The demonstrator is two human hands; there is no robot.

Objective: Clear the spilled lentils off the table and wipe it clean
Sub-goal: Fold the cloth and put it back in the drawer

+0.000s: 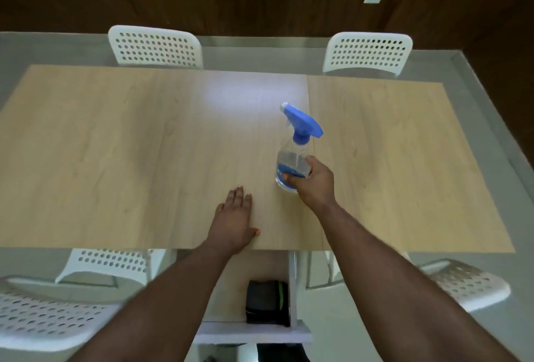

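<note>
A light wooden table (115, 145) fills the middle of the head view. No lentils show on its surface. My right hand (313, 184) grips the lower body of a clear spray bottle (291, 159) with a blue trigger head, which stands on or just above the table right of centre. My left hand (235, 221) lies flat on the table near the front edge, palm down, fingers together and holding nothing. No cloth is in view.
Two white perforated chairs (156, 46) (368, 52) stand at the far side. More white chairs (43, 318) (468, 283) sit at the near side. A dark pouch (267, 302) lies on a shelf below the table's front edge.
</note>
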